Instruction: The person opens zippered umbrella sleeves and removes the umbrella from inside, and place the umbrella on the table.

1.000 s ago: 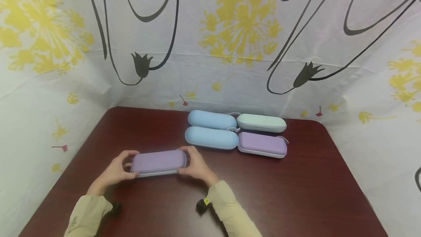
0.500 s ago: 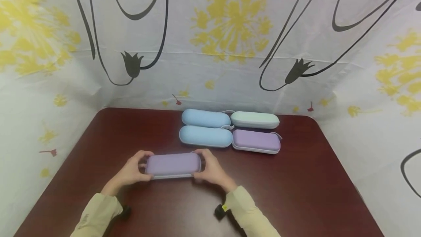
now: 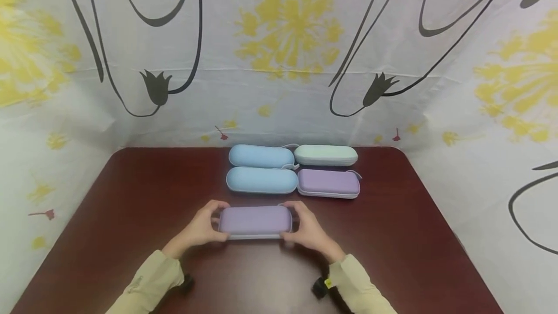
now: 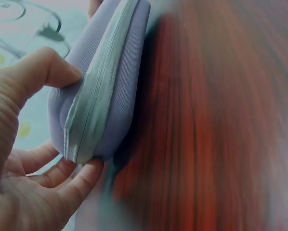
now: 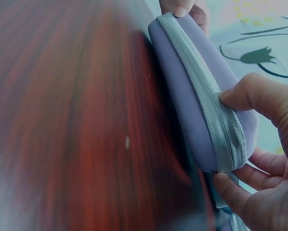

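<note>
The left hand [image 3: 201,227] grips the left end of a purple zip case [image 3: 255,222], and the right hand [image 3: 310,230] grips its right end, each with the thumb at a near corner and fingers bent round the end. The case lies crosswise between them, purple side up, its pale zipper band [image 4: 97,91] running along the near side. Whether its underside touches the table [image 3: 414,241] cannot be told. Light khaki sleeves [image 3: 150,277] cover both forearms, and a small black device [image 3: 320,287] sits below the right cuff, with a yellow tag [image 3: 329,283] on it.

Beyond the hands, four more cases lie in two rows: a near blue case [image 3: 261,180] with a second purple case [image 3: 329,183] just beside its right end, and behind them a far blue case [image 3: 261,156] with a mint green case [image 3: 326,155] to its right. Past the table's far edge hangs a white cloth [image 3: 244,101] printed with yellow and dark flowers.
</note>
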{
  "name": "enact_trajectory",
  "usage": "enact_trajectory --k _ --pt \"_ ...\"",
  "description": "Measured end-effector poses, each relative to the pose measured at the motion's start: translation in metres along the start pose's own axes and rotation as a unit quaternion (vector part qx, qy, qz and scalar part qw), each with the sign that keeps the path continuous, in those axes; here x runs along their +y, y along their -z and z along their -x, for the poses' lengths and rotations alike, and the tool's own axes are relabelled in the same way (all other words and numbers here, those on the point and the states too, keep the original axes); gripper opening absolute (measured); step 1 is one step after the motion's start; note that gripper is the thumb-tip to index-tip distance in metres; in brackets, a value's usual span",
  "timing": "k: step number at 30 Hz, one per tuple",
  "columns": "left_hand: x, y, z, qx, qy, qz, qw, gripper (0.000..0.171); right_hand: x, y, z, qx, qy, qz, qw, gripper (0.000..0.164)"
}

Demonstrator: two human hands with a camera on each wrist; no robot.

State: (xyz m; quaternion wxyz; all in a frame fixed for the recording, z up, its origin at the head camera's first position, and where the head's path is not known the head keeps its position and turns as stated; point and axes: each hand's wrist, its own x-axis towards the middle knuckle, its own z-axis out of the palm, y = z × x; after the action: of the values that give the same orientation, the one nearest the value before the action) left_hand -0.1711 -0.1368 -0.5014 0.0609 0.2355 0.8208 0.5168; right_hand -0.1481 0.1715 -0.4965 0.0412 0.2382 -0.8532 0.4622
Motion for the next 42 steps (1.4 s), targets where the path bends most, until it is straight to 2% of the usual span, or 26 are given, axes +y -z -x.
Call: enact_trajectory --k 6,7,13,14,20,24,29,32,37,42 --pt "0.010 -0.018 -0.009 -0.016 -0.010 0.006 0.9998 0.066 0.008 0.016 0.017 0.004 -0.011 -0.008 1.000 0.069" --pt "0.017 -0.019 -0.010 -0.020 -0.012 0.005 0.9997 0.066 0.009 0.018 0.020 0.007 -0.012 -0.009 1.000 0.069" --pt "0.020 -0.030 -0.016 -0.026 -0.016 -0.003 0.9995 0.064 -0.019 0.033 0.027 0.013 -0.008 -0.016 1.000 0.065" --pt "0.014 -0.031 -0.017 -0.024 -0.018 -0.004 0.9995 0.064 -0.025 0.035 0.027 0.012 -0.007 -0.016 1.000 0.064" --pt "0.016 -0.033 -0.014 -0.015 -0.040 -0.010 0.9991 0.063 -0.025 0.040 0.027 -0.011 -0.008 -0.026 1.000 0.063" --pt "0.017 -0.033 -0.014 -0.017 -0.044 -0.016 0.9988 0.064 -0.014 0.047 0.026 -0.047 -0.017 -0.061 0.997 0.052" --pt "0.017 -0.032 -0.013 -0.013 -0.044 -0.022 0.9987 0.065 0.019 0.052 0.019 -0.055 -0.066 -0.052 0.995 0.026" --pt "0.017 -0.032 -0.012 -0.011 -0.045 -0.027 0.9986 0.065 0.034 0.052 0.011 -0.068 -0.076 -0.033 0.994 0.024" --pt "0.017 -0.033 -0.011 -0.012 -0.046 -0.029 0.9985 0.064 0.042 0.052 -0.004 -0.106 -0.073 -0.020 0.991 0.023" --pt "0.018 -0.034 -0.012 -0.013 -0.042 -0.033 0.9985 0.064 0.048 0.053 -0.018 -0.160 -0.130 -0.065 0.976 0.024"
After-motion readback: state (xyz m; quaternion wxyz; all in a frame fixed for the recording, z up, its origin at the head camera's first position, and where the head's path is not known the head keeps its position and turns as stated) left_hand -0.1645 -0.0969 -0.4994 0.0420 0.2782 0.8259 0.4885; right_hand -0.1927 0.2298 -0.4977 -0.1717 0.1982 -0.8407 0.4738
